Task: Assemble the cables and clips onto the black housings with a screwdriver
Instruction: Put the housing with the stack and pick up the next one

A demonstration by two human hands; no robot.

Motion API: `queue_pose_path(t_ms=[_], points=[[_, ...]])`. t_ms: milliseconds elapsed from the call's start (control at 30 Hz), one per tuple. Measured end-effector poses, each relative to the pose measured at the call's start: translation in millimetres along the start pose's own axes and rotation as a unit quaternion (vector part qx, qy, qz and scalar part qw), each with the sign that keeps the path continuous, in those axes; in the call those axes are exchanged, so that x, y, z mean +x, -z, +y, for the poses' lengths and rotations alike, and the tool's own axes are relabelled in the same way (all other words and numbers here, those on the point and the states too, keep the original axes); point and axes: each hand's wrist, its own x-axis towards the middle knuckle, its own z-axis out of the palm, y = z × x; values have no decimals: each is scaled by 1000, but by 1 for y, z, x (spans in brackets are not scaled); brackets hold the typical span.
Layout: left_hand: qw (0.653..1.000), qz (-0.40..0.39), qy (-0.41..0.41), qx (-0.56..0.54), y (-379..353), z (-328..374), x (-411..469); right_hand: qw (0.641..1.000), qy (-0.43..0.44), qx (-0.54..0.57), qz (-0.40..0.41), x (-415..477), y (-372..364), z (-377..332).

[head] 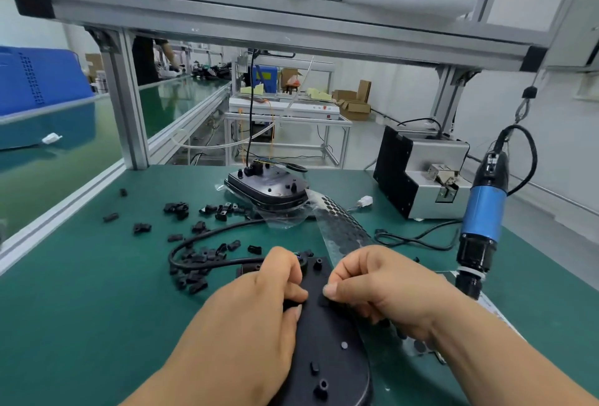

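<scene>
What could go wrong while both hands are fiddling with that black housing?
The small black part that the right hand pinches on the housing could slip and get lost among the loose clips. The looped cable lies near the left hand gripping the housing; a snag might tug it. The hanging screwdriver is close to the right arm and could get bumped.

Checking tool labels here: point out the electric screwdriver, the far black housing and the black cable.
electric screwdriver (483, 211), head view, its blue body.
far black housing (269, 186), head view, its top face.
black cable (214, 230), head view, its curved upper run.
</scene>
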Motion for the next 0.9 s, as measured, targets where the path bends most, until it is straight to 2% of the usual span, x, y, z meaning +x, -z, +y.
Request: queue_pose_path(t_ms=[700, 900], points=[[999, -1, -2, 41, 1, 3, -4, 1000, 5, -16, 2, 1, 0, 0], [999, -4, 3, 49, 0, 3, -3, 1000, -3, 22, 3, 3, 0, 4]])
